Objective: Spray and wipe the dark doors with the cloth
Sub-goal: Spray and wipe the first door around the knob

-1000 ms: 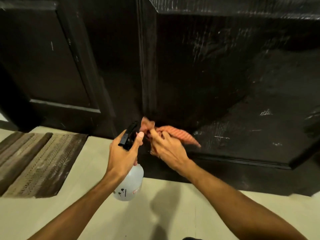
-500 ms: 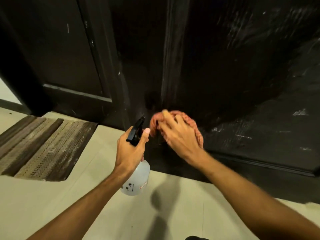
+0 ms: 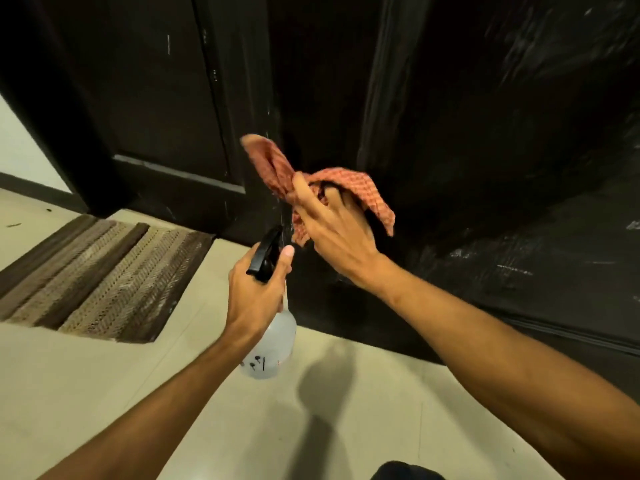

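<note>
Two dark doors fill the upper view, the left door point(image 3: 156, 98) and the right door point(image 3: 485, 133), which shows pale streaks. My right hand point(image 3: 332, 233) grips a red checked cloth point(image 3: 349, 188) in front of the right door's left edge, near its bottom; one corner of the cloth sticks up to the left. My left hand point(image 3: 256, 292) holds a clear spray bottle point(image 3: 273, 344) by its neck below the black trigger head point(image 3: 266, 258), just below the cloth, its nozzle towards the door.
A brown striped doormat point(image 3: 97, 275) lies on the pale tiled floor point(image 3: 104, 393) at the left, in front of the left door. A white wall with a dark skirting point(image 3: 20, 161) shows at the far left.
The view has shifted nearer to the doors. My right hand has lifted the cloth from the low panel up along the door edge, and the cloth has opened out. The bottle stays in my left hand.
</note>
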Available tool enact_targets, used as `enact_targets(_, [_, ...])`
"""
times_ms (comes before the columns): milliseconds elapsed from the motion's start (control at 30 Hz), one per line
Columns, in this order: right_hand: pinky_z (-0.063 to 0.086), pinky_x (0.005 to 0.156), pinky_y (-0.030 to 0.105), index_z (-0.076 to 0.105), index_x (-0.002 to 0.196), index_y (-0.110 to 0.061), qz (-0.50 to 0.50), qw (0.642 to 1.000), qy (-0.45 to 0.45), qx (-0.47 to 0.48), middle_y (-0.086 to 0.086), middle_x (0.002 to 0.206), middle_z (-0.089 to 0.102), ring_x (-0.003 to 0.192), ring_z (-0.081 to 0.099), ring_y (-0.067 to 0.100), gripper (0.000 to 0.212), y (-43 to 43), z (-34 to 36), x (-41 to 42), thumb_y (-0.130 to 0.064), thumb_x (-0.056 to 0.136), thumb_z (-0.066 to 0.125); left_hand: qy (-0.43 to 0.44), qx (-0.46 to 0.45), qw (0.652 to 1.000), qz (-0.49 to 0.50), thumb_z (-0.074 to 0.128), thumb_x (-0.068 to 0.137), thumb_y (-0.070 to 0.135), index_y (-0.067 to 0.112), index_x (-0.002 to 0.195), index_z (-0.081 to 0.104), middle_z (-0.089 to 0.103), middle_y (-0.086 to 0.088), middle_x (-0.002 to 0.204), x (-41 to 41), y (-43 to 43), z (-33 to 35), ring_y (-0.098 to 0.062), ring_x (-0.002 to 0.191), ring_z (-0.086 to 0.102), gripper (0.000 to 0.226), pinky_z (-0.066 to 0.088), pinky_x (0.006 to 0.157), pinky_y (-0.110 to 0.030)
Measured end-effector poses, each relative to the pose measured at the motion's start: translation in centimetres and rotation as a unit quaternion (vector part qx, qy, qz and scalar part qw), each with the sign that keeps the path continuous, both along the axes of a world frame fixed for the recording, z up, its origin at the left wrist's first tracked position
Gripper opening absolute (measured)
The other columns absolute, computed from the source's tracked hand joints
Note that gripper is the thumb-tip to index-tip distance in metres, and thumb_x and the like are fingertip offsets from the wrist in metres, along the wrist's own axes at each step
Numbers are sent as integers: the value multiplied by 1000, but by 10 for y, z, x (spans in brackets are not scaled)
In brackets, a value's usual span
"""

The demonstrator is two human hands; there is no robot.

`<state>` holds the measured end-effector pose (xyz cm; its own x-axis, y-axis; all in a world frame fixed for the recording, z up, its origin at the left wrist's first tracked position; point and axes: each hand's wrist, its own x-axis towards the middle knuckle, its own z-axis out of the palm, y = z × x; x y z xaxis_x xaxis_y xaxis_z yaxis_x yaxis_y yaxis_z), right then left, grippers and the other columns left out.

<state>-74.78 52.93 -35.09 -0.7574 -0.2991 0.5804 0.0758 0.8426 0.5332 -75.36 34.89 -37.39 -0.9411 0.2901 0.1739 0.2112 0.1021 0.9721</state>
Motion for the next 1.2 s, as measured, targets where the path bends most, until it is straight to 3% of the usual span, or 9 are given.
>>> enact_targets(133, [49, 101, 44, 60, 138, -10, 49, 978, -194, 57, 13, 162, 32, 135, 40, 32, 41, 14, -61, 0, -18, 97, 60, -22, 2, 1000, -3, 66, 96, 37, 26, 89, 64, 63, -5, 74, 2, -7, 7, -4, 46, 55, 14, 47, 44, -22])
enact_targets(333, [37, 95, 38, 66, 133, -17, 16, 990, 129, 53, 8, 145, 41, 117, 38, 31, 43, -14, 41, -30, -16, 92, 54, 10, 24, 1000, 18, 66, 98, 35, 17, 90, 64, 70, -14, 82, -16, -18, 21, -11, 44, 52, 19, 48, 44, -25])
enact_targets(467, [50, 97, 53, 44, 149, -8, 52, 991, -116, 49, 15, 156, 29, 127, 45, 41, 51, -11, -5, -35, -3, 99, 34, 10, 8, 1000, 28, 66, 98, 36, 23, 91, 65, 71, -16, 85, -13, -32, 14, -12, 46, 54, 15, 51, 45, -26])
enact_targets(567, [38, 115, 50, 55, 141, -8, 36, 999, -1, -18, 14, 158, 35, 130, 49, 36, 46, -5, 51, -39, -2, 98, 40, 24, 25, 999, 17, 65, 98, 35, 23, 90, 65, 70, -16, 83, -20, -32, 39, -8, 45, 54, 15, 50, 45, -23])
enact_targets(667, [46, 82, 43, 60, 136, -8, -8, 986, 128, -107, 10, 155, 29, 112, 40, 36, 59, -7, 82, -20, 2, 80, 47, 30, 20, 999, 6, 65, 97, 36, 23, 90, 63, 69, -15, 81, -15, -29, 43, -7, 46, 56, 15, 49, 45, -21])
enact_targets(733, [43, 71, 42, 66, 128, -7, 13, 997, 50, -57, 10, 147, 35, 101, 41, 34, 53, 2, 24, 9, -7, 75, 63, 10, 19, 1000, 2, 66, 96, 36, 21, 89, 64, 69, -19, 83, -3, -26, 33, -10, 45, 54, 17, 50, 45, -25])
enact_targets(867, [50, 86, 36, 66, 130, -10, -21, 971, -236, 18, 15, 156, 40, 112, 46, 29, 57, 28, -58, 67, -22, 74, 68, -9, 17, 1000, -25, 67, 95, 36, 14, 91, 67, 70, -21, 85, 8, -9, 30, -11, 45, 53, 22, 49, 43, -24])
enact_targets(1067, [50, 63, 34, 73, 114, -8, -51, 966, 55, -247, 21, 137, 50, 98, 53, 36, 39, 40, -47, 84, -2, 77, 60, -27, -4, 997, -78, 69, 95, 37, 15, 89, 67, 70, -24, 88, 24, 25, 3, -13, 42, 50, 23, 46, 43, -26])
enact_targets(1200, [58, 59, 42, 74, 101, -11, -27, 964, -125, -235, 7, 125, 35, 88, 64, 32, 21, 25, -92, 80, -15, 80, 74, -28, -18, 996, -85, 66, 90, 46, 11, 102, 71, 69, -15, 74, 35, 39, -7, -11, 42, 51, 37, 48, 44, -22])
